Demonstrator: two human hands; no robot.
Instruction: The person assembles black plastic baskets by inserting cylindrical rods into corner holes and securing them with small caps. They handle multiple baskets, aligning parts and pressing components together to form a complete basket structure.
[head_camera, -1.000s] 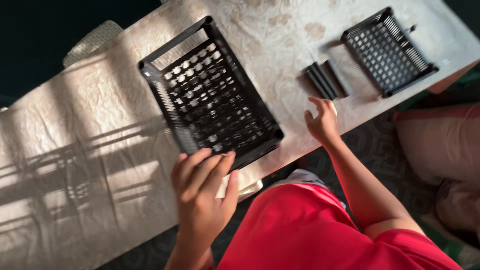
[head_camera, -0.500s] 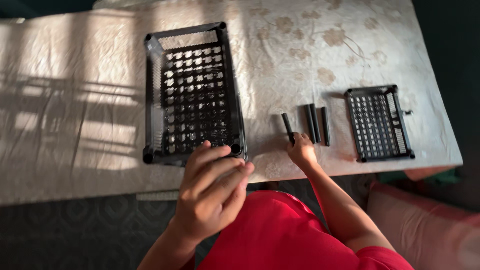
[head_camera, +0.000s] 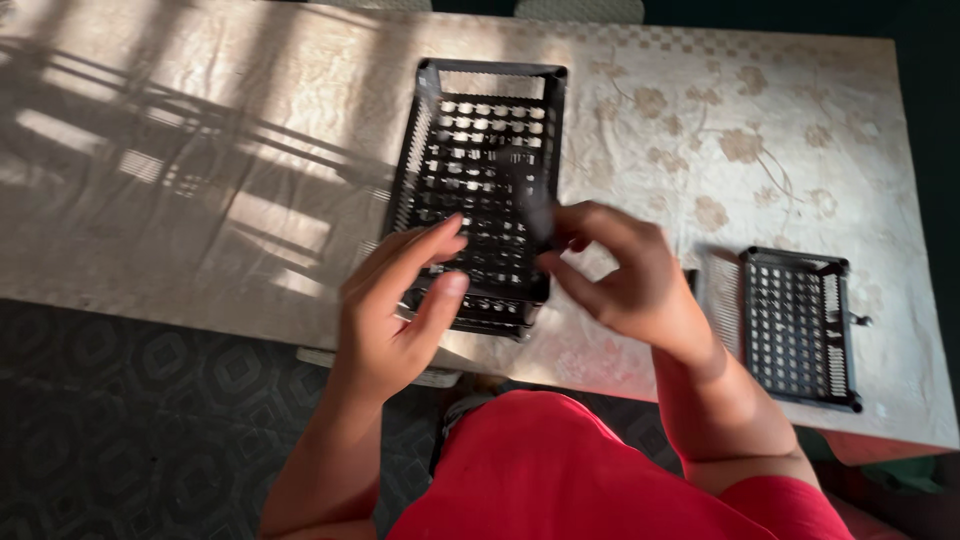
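Two hands over the near table edge (head_camera: 150, 310): left hand (head_camera: 395, 310) half open, fingers loosely spread, holding nothing, hovering at the big black perforated tray's (head_camera: 480, 180) near end. Right hand (head_camera: 625, 280) pinches a blurred dark rod (head_camera: 537, 215) over that tray. Small black tray (head_camera: 800, 325) sits far right near the edge; bare tablecloth left.

Matt black plastic tray (head_camera: 480, 170) with perforated walls; smooth, slightly creased floral tablecloth (head_camera: 700, 130); patterned carpet (head_camera: 150, 420).
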